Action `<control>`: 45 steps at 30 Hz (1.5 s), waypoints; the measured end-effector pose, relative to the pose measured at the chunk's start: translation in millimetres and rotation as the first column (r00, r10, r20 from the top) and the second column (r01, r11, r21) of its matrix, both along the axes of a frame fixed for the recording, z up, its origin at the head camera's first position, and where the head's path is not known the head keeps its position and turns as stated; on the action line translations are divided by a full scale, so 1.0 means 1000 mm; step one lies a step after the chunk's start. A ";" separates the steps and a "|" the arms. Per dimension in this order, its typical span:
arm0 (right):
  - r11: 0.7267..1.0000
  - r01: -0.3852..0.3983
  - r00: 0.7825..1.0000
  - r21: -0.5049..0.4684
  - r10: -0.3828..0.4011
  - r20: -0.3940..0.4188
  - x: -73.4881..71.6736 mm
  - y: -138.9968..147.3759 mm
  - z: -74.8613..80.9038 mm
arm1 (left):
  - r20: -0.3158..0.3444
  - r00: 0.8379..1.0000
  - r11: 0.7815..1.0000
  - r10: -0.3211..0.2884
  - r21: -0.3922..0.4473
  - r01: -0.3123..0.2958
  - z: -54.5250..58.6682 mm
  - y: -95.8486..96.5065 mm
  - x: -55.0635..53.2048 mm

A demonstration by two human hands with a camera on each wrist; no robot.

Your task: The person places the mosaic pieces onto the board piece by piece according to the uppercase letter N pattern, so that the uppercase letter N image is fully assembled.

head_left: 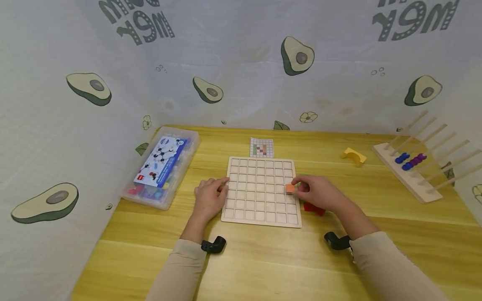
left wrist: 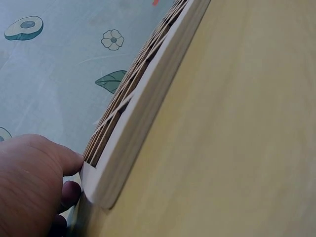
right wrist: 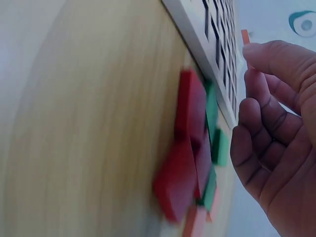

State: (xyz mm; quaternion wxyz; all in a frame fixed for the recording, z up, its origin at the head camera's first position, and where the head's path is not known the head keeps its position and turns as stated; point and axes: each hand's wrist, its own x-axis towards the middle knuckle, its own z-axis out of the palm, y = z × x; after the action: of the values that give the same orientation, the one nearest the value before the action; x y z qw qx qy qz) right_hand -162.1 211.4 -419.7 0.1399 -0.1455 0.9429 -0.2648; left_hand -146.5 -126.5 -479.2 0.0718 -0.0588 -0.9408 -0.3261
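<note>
A light wooden grid board [head_left: 260,223] lies in the middle of the table, its square cells bare. My right hand [head_left: 318,191] pinches an orange tile [head_left: 289,189] between thumb and finger over the board's right edge; in the right wrist view the tile [right wrist: 245,37] shows above the thumb tip. Red blocks [right wrist: 190,113] and green blocks [right wrist: 211,111] lie beside the board beneath that hand, with orange ones [right wrist: 195,222] near them. At the board's left edge, my left hand [head_left: 209,197] touches the rim with its fingertips; in the left wrist view its hand [left wrist: 34,182] meets the corner.
Behind the board lies a small printed grid card [head_left: 262,148] with coloured squares. A clear plastic case [head_left: 161,167] of coloured parts stands at left. To the right are a yellow arch block [head_left: 354,156] and a wooden peg rack [head_left: 404,173] with blue and purple beads.
</note>
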 end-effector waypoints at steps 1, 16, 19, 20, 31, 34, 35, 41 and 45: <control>1.000 0.003 1.000 -0.005 -0.003 0.004 -0.001 -0.003 -0.002 | 0.000 1.000 1.000 0.000 -0.001 0.000 0.000 0.000 0.000; 0.994 0.073 0.997 -0.085 -0.070 0.046 -0.024 -0.044 -0.011 | 0.003 1.000 1.000 -0.002 -0.014 0.002 0.003 0.002 -0.001; 0.995 0.070 0.997 -0.074 -0.067 0.037 -0.028 -0.047 -0.013 | -0.004 1.000 1.000 -0.002 -0.010 0.002 0.002 0.001 -0.001; 0.995 0.067 0.997 -0.068 -0.065 0.034 -0.029 -0.047 -0.014 | -0.006 1.000 1.000 -0.001 -0.009 0.001 0.002 0.001 -0.001; 0.998 0.066 0.997 -0.024 -0.065 0.039 -0.033 -0.052 -0.018 | -0.017 1.000 1.000 0.007 -0.025 -0.008 -0.001 0.000 -0.002; 0.998 0.064 0.997 -0.022 -0.063 0.040 -0.033 -0.053 -0.017 | -0.019 1.000 1.000 0.008 -0.026 -0.009 -0.001 0.001 -0.002; 0.998 0.064 0.997 -0.021 -0.063 0.041 -0.033 -0.053 -0.016 | -0.020 1.000 1.000 0.009 -0.027 -0.009 -0.001 0.001 -0.002; 0.996 0.079 0.996 -0.040 -0.077 0.048 -0.032 -0.051 -0.016 | -0.025 1.000 1.000 0.012 -0.028 -0.013 -0.001 0.001 -0.001; 0.991 0.114 0.993 -0.064 -0.111 0.051 -0.028 -0.042 -0.014 | -0.025 1.000 0.999 0.013 -0.030 -0.013 0.000 0.001 0.000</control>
State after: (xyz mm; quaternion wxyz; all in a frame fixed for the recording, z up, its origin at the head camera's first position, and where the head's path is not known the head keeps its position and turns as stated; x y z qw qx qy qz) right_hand -190.1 169.1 -434.0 0.1420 -0.0904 0.9367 -0.3070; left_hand -146.9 -125.7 -479.3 0.0845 -0.0577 -0.9449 -0.3109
